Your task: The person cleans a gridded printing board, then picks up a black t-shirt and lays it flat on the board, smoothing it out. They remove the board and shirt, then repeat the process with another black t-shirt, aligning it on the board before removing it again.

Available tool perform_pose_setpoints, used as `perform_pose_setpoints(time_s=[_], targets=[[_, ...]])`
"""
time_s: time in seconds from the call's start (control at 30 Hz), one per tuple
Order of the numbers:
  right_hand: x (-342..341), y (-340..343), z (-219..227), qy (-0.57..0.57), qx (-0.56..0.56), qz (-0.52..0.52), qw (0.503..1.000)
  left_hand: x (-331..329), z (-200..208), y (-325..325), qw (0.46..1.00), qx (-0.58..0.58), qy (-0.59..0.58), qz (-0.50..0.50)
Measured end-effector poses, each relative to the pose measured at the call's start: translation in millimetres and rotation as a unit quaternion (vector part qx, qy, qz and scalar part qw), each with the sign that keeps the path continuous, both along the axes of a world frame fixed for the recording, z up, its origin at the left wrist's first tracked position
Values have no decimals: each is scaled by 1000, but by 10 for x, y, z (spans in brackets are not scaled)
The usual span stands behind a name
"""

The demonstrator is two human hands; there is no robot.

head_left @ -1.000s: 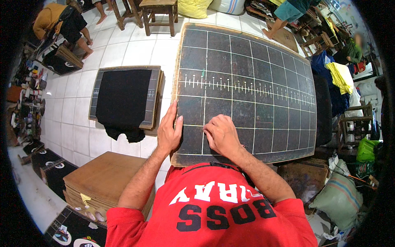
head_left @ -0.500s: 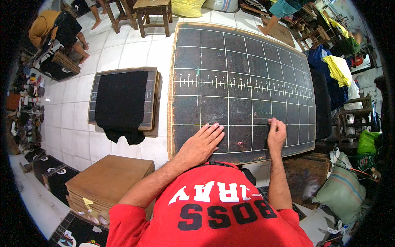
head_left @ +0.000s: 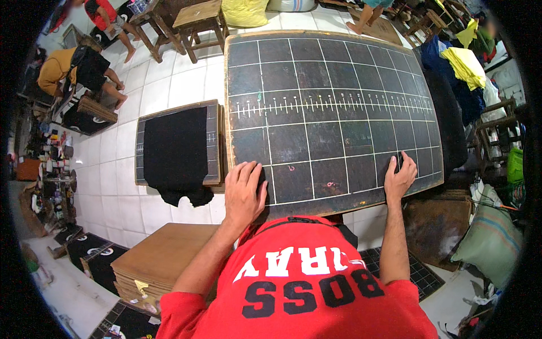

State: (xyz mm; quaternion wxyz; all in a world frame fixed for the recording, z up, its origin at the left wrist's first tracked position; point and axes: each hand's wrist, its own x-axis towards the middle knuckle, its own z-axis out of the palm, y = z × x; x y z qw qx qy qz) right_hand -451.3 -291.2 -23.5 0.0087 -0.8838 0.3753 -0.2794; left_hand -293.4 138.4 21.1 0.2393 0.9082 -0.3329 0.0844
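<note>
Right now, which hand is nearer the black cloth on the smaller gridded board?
Left. The left hand is right of the black cloth, at the larger black gridded board; the right hand is farther, toward that board's right end.

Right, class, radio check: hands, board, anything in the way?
Left hand at near left corner; right hand toward near right. Large gridded board spread in front. Black cloth off left, on smaller board.

So it's a head-worn fisheye looking steeply down over the wearer's red printed T-shirt [head_left: 307, 282] onto the black gridded board [head_left: 330, 135], pretty close up, with white floor tiles [head_left: 183, 79] bending toward the rim.
</note>
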Motion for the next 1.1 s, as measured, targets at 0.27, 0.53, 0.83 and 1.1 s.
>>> perform_pose_setpoints(time_s=[0.27, 0.53, 0.83, 1.1], targets=[[-9, 11, 15, -14, 8, -1, 1000, 187, -67, -208, 997, -70, 9, 14], [-10, 15, 22, -19, 17, -1, 1000, 178, -37, -229, 998, -62, 13, 11], [-3, 32, 42, -10, 20, -5, 1000, 227, -39, -282, 998, -57, 24, 29], [-7, 27, 27, -5, 21, -6, 1000, 260, -81, -298, 998, -59, 17, 18]])
